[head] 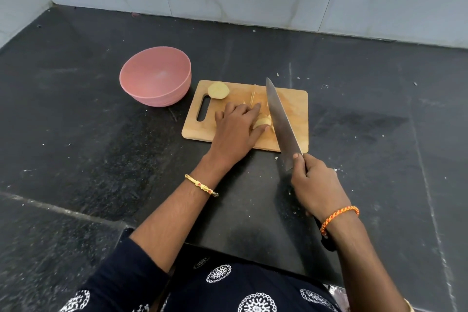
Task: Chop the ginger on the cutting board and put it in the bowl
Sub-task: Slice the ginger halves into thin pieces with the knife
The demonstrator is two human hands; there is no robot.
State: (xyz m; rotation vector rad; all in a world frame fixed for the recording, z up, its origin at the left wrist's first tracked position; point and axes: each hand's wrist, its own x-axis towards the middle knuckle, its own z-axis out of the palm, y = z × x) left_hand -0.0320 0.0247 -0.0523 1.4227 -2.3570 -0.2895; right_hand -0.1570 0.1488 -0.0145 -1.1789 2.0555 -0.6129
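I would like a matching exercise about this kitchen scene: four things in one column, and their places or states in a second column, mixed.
Things:
1. bowl
2. knife
3. ginger piece being cut
4. spare ginger piece

Places or states:
A. gripped by the right hand
B. under the left hand
C. empty, left of the cutting board
D. near the board's handle slot, untouched

Pairs: 1-C, 2-A, 3-B, 4-D

The left hand (236, 132) is laid palm down, its fingers (253, 110) stretched forward and its thumb tucked against a pale peeled ginger piece (263, 123). The right hand (316, 185) is wrapped around the handle of a long steel chef's knife (279, 119), with the forefinger pressed near the blade's heel. Both forearms are extended forward, bare from dark sleeves.
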